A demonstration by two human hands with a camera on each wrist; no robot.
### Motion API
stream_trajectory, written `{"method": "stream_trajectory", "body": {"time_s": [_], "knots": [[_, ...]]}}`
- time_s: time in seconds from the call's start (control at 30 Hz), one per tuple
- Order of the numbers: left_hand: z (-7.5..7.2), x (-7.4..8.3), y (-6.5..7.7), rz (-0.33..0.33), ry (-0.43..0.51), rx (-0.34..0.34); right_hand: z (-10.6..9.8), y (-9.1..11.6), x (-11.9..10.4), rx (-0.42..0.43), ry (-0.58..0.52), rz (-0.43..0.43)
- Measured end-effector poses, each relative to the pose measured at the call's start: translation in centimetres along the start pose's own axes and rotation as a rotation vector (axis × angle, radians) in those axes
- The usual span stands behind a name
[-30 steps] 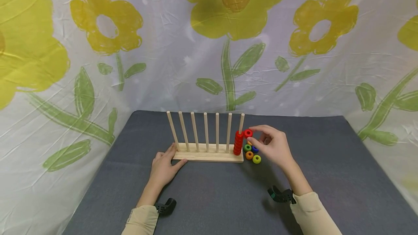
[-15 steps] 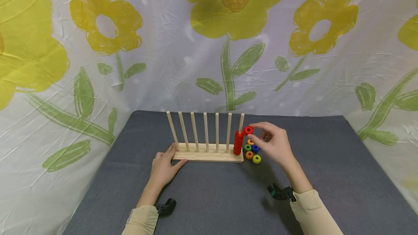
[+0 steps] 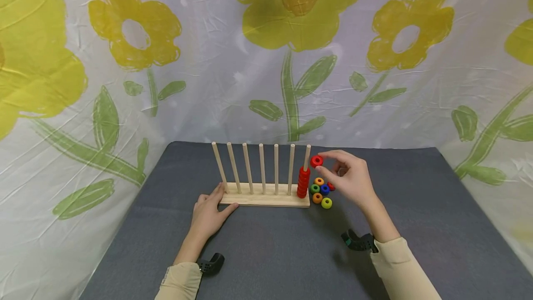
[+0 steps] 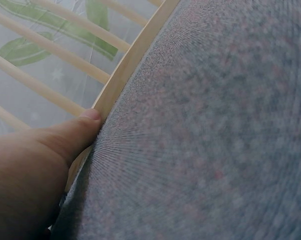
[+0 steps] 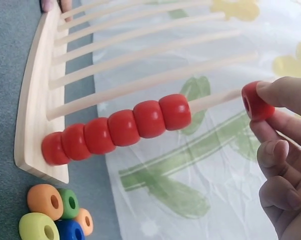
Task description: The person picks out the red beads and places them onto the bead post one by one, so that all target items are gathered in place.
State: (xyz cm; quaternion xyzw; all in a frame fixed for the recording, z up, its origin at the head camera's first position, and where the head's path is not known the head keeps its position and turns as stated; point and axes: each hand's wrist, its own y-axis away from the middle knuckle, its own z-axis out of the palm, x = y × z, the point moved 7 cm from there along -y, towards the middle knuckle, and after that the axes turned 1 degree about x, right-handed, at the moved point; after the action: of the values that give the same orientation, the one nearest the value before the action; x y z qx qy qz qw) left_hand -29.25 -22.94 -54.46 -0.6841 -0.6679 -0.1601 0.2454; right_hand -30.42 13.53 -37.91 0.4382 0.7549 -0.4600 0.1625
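Between right thumb and index finger, my right hand [image 3: 353, 180] pinches a red bead [image 3: 317, 160]. This bead is up beside the top of the rightmost peg [image 3: 307, 155]; in the right wrist view the bead [image 5: 259, 102] overlaps the peg's tip, its hole partly showing. Several red beads [image 5: 123, 127] are stacked on that peg, down to the wooden base [image 3: 266, 202]. My left hand [image 3: 207, 216] holds the base's left end, the thumb [image 4: 78, 132] along the front edge and fingers toward the back. The other pegs [image 3: 262, 168] stand bare.
Loose beads lie right of the base: green [image 3: 315, 189], blue [image 3: 325, 189], yellow [image 3: 326, 203], two orange ones and a red one [image 3: 331, 186]. A dark cloth [image 3: 266, 253] covers the table. A flower-printed sheet [image 3: 208, 82] hangs behind.
My right hand has lifted the red bead upward, to near the peg's top. A loose red bead on the table has come into sight beneath it. The left hand stays put.
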Motion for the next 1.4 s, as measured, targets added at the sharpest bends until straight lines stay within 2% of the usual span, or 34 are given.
{"method": "stream_trajectory", "body": {"time_s": [0.77,1.07,1.4], "knots": [[-0.1,0.1,0.0,-0.005,0.004,-0.013,-0.5,-1.1,-1.0,0.024,0.009,-0.027],[-0.2,0.1,0.2,0.003,-0.001,0.005,-0.6,-1.4,-1.2,0.024,0.018,-0.025],[0.0,0.0,0.0,-0.008,0.005,-0.009,-1.0,-1.8,-1.8,0.043,0.035,-0.057]]}}
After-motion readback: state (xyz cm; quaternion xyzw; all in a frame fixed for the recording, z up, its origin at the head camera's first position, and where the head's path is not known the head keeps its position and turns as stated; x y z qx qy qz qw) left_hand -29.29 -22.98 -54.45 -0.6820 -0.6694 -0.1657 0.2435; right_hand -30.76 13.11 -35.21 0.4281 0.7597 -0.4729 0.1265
